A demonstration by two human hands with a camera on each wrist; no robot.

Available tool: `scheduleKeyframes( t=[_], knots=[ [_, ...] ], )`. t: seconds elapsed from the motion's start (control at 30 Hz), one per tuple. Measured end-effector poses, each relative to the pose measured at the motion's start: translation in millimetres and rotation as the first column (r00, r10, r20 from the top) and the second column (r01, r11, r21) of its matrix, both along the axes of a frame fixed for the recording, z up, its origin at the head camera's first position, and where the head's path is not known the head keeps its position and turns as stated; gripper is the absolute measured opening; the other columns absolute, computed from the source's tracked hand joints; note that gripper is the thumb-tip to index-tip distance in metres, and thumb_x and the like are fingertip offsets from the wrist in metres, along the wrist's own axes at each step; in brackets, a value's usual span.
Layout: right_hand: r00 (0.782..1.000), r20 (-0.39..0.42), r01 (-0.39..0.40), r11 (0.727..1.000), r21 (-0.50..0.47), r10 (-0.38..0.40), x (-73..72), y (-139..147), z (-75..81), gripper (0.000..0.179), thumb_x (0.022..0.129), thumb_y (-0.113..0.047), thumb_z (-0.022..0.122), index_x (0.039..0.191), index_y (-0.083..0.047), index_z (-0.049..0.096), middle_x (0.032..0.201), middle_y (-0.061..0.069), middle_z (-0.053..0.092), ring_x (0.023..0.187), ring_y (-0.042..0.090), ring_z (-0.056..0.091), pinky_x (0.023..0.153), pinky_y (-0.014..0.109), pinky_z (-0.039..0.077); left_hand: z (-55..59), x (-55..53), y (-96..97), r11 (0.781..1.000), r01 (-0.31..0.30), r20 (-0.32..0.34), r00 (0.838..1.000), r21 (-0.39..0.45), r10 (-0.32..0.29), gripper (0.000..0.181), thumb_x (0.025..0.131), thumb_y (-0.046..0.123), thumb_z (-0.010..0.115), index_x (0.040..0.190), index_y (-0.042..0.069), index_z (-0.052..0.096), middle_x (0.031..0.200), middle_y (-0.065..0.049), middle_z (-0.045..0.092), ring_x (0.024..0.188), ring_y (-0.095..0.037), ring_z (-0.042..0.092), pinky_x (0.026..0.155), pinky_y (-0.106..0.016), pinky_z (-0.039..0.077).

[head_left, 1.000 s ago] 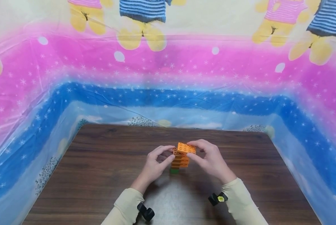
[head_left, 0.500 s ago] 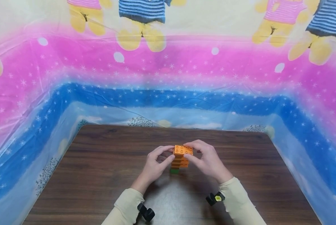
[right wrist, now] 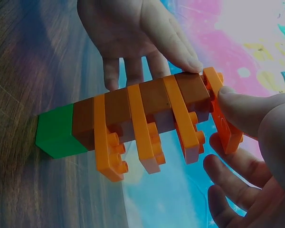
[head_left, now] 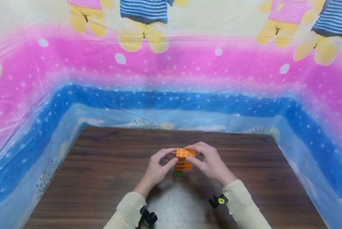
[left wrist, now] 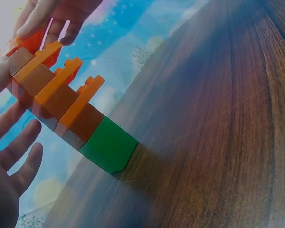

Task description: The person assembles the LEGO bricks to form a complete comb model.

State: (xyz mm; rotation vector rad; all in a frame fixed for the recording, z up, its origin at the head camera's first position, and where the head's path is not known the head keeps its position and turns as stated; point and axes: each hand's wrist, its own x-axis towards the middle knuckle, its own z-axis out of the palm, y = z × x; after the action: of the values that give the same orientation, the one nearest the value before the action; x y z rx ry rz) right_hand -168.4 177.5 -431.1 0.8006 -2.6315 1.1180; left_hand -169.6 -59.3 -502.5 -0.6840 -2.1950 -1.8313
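A narrow upright tower of toy building bricks stands on the table. Its base is a green block point(right wrist: 57, 133), and above it brown blocks point(right wrist: 118, 113) alternate with flat orange bricks point(right wrist: 141, 130) that jut out to the right. My left hand point(head_left: 158, 170) grips the tower near its top, thumb on the uppermost brown block. Pinched between the thumb and fingers of my right hand point(head_left: 214, 163) is the topmost flat orange brick point(head_left: 182, 152). That brick lies over the top brown block, and in the right wrist view a sliver of gap shows between them.
The dark wooden table point(head_left: 108, 159) extends around the tower on every side. A patterned pink and blue cloth point(head_left: 165, 98) hangs behind it and along both sides. Each forearm wears a black wrist camera point(head_left: 149, 216).
My right hand has moved left and slightly down with the orange brick, which has turned to line up with the tower top. The left hand keeps its place.
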Motion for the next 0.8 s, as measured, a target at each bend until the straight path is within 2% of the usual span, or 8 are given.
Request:
scheduleKeyframes(
  t=[0.23,0.47,0.8],
  knots=[
    [0.999,0.038,-0.019,1.0,0.003,0.019,0.3,-0.8,2.6,0.034,0.096,-0.024,0.08,0.13,-0.02,0.074,0.117,-0.008,0.069,0.102,0.01,0.063,0.085,0.04,0.056,-0.4,0.8,-0.1,1.0,0.002,-0.009,1.0,0.0,-0.002,0.033,0.101,0.012,0.071,0.134,0.017,0.071,0.118,-0.003,0.072,0.101,-0.027,0.071,0.083,-0.04,0.061],
    [0.999,0.029,-0.045,0.999,0.016,0.044,-1.0,-0.2,3.9,0.034,0.097,-0.021,0.079,0.131,-0.015,0.074,0.116,-0.005,0.07,0.1,0.011,0.063,0.082,0.034,0.055,0.4,1.3,-0.3,1.0,-0.005,-0.005,1.0,-0.012,0.005,0.033,0.101,0.015,0.072,0.134,0.019,0.07,0.118,-0.001,0.072,0.101,-0.022,0.071,0.086,-0.04,0.06],
    [0.998,0.025,-0.055,0.998,0.036,0.054,-2.3,0.6,5.1,0.032,0.096,-0.02,0.079,0.128,-0.016,0.075,0.114,-0.003,0.071,0.098,0.012,0.063,0.082,0.034,0.055,2.5,3.4,0.7,1.0,-0.008,0.004,1.0,-0.023,0.008,0.034,0.101,0.015,0.073,0.135,0.019,0.07,0.119,-0.001,0.072,0.102,-0.019,0.07,0.085,-0.038,0.06]
  ],
)
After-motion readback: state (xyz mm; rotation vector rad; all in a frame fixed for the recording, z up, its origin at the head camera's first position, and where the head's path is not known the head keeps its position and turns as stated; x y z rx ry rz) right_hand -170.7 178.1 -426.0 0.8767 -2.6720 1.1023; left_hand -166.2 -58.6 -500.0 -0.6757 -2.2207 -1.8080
